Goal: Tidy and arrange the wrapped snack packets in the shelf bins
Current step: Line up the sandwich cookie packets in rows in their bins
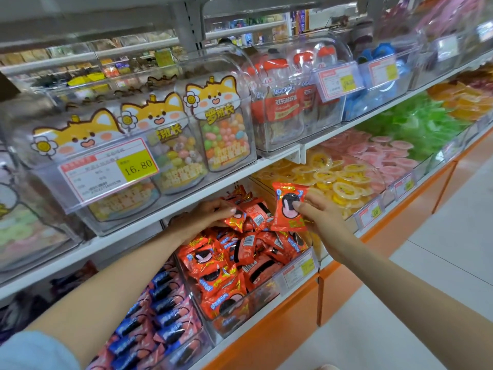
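A clear bin [266, 303] on the lower shelf holds a heap of red snack packets [226, 271] printed with a dark cookie. My left hand [202, 217] reaches under the shelf above, fingers closed on a red packet [237, 217] at the top back of the heap. My right hand [320, 214] pinches another red packet [289, 206] by its right edge and holds it upright above the bin, clear of the heap.
A bin of blue packets [160, 316] stands left of the red one; yellow jelly cups [336, 182] fill the bin to the right. The white shelf edge [186, 201] with candy jars [224, 129] hangs just above my hands. An orange base [280, 329] and floor lie below.
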Action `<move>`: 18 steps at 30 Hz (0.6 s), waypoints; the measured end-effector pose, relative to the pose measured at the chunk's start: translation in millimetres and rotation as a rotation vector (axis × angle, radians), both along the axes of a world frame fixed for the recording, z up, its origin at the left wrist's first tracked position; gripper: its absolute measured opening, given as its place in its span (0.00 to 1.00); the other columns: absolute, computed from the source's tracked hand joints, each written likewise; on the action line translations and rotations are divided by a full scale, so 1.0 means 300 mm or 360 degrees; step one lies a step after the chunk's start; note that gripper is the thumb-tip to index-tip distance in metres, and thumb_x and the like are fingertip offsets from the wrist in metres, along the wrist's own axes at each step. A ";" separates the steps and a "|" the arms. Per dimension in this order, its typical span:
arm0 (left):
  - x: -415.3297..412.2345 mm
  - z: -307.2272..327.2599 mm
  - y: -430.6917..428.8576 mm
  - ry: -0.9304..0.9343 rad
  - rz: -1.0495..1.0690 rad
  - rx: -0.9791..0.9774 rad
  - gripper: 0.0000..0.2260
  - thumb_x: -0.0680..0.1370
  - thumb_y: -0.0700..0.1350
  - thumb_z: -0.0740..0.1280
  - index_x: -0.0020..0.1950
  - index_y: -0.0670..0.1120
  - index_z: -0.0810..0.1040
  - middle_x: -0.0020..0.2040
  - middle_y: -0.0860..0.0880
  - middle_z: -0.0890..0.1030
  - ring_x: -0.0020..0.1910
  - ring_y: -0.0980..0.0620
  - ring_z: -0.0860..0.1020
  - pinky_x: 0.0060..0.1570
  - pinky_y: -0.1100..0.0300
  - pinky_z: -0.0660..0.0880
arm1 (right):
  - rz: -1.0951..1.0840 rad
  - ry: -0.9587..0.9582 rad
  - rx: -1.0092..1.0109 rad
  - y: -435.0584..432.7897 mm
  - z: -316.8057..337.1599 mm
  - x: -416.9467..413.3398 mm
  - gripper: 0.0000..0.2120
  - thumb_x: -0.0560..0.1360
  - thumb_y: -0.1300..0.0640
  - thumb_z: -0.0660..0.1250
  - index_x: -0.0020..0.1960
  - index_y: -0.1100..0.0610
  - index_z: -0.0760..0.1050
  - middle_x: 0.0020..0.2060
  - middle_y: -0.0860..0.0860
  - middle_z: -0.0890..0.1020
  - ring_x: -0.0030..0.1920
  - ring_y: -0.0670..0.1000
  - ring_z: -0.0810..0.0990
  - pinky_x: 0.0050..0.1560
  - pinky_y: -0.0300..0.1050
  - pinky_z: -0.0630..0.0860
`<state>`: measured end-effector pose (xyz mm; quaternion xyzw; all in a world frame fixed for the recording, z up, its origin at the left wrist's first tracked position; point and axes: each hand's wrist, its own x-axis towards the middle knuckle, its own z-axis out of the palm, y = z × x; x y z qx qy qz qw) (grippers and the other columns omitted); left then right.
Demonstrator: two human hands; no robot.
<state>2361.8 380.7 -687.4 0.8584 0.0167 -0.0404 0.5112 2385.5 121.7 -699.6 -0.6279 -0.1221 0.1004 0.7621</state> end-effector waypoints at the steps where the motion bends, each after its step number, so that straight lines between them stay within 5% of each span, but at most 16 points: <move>1: 0.000 -0.005 0.003 -0.0046 0.0015 0.0085 0.02 0.75 0.38 0.67 0.46 0.45 0.76 0.53 0.52 0.78 0.56 0.52 0.75 0.52 0.64 0.74 | 0.0009 -0.0016 -0.0022 0.000 -0.004 0.002 0.04 0.76 0.61 0.66 0.42 0.58 0.75 0.39 0.55 0.78 0.41 0.55 0.76 0.45 0.49 0.74; 5: 0.008 -0.027 0.029 -0.0156 0.0011 0.0396 0.15 0.70 0.30 0.68 0.45 0.50 0.74 0.61 0.52 0.71 0.65 0.50 0.69 0.66 0.53 0.66 | 0.0023 -0.0040 -0.0034 -0.007 -0.012 0.006 0.09 0.77 0.64 0.63 0.40 0.54 0.74 0.33 0.43 0.79 0.35 0.44 0.78 0.36 0.36 0.74; 9: 0.014 -0.008 0.021 -0.0171 0.0047 0.0395 0.18 0.71 0.27 0.67 0.53 0.47 0.74 0.61 0.55 0.66 0.62 0.56 0.64 0.47 0.77 0.66 | -0.0012 0.0014 0.0020 -0.011 -0.026 0.013 0.03 0.77 0.64 0.64 0.48 0.58 0.76 0.34 0.47 0.80 0.37 0.52 0.77 0.36 0.47 0.71; 12: 0.026 -0.011 0.028 -0.0158 0.0071 0.0347 0.19 0.70 0.27 0.67 0.50 0.50 0.74 0.56 0.51 0.74 0.59 0.52 0.72 0.50 0.69 0.69 | 0.0003 0.0017 0.0045 -0.014 -0.029 0.015 0.06 0.76 0.66 0.64 0.50 0.57 0.76 0.32 0.47 0.81 0.33 0.52 0.77 0.34 0.48 0.70; 16: 0.035 -0.010 0.015 -0.0124 0.0318 0.0206 0.09 0.75 0.35 0.67 0.47 0.49 0.76 0.47 0.51 0.78 0.47 0.56 0.75 0.44 0.64 0.69 | 0.0065 0.0025 -0.0012 -0.003 -0.033 0.029 0.13 0.74 0.66 0.67 0.58 0.61 0.74 0.43 0.49 0.83 0.40 0.47 0.81 0.34 0.36 0.75; 18: 0.043 -0.007 0.015 -0.0152 0.0520 0.0077 0.04 0.76 0.39 0.67 0.47 0.48 0.77 0.48 0.49 0.79 0.51 0.52 0.75 0.45 0.64 0.69 | 0.0090 -0.0015 -0.0081 0.014 -0.029 0.041 0.15 0.72 0.64 0.70 0.57 0.59 0.74 0.46 0.51 0.82 0.44 0.48 0.81 0.34 0.34 0.74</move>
